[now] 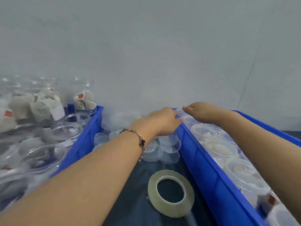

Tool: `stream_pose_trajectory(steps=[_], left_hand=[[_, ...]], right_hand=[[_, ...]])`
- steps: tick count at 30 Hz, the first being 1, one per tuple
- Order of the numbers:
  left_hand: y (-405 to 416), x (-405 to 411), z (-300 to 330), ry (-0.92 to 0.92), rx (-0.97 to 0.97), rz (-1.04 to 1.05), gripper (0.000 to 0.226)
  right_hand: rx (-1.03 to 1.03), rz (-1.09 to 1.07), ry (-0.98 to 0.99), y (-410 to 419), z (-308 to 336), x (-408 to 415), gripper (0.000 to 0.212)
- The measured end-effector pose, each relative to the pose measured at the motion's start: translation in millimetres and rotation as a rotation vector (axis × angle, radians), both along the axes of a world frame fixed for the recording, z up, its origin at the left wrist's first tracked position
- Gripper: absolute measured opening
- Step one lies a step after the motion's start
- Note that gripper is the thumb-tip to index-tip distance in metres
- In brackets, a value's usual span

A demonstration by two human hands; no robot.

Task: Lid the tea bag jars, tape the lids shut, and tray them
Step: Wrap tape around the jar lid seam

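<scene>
Fingers of both hands are meeting at the far corner of the blue tray on the right [210, 173], close to the pale wall [146, 46]. Left hand [162, 122] is reaching across the tray's near wall with its fingers pointing toward the corner; motion blur is hiding their tips, so whether they are gripping anything cannot be told. Right hand [202, 111] is hovering over the same corner from the other side, fingers bent downward over a clear jar [183, 112] that is showing only faintly between the two hands; whether those fingers are touching or holding it cannot be told either. A gold bracelet [140, 141] is hanging on the left wrist.

Inside that tray, a row of lidded clear jars [228, 149] is running from the far corner toward the camera, under the right forearm. Just outside the tray's near wall, on the dark tabletop [130, 206], a heap of loose clear lids [164, 147] is lying beneath the left wrist. Nearer the camera, beside the same wall, a roll of clear tape [171, 193] is lying flat. Well apart from the tray, across the tabletop, a second blue tray [84, 139] is holding open jars with tea bags [44, 105] in them.
</scene>
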State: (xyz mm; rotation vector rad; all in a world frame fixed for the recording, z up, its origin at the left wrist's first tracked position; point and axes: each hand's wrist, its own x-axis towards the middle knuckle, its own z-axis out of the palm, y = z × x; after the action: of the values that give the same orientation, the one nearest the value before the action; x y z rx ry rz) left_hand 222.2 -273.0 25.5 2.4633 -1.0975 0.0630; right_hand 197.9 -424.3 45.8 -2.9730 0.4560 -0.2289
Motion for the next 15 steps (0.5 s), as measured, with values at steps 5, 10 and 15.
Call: stream_pose_trajectory(steps=[5,10,15], left_hand=[[97.9,-13.1,-8.1,0.011,0.086,0.145,0.04],[202.6,-14.6,-17.9,0.069,0.136,0.338,0.044],[280.7,-11.8,-10.5,0.143,0.082,0.504,0.032]], right_hand=[[-0.042,0.284,0.027,105.5,-17.7,1.9,0.042],[-0.003,0.466,0.037,205.0,-38.0,-0.1,0.051],[0.01,0.565,0.028,267.1,-31.3,9.4,0.056]])
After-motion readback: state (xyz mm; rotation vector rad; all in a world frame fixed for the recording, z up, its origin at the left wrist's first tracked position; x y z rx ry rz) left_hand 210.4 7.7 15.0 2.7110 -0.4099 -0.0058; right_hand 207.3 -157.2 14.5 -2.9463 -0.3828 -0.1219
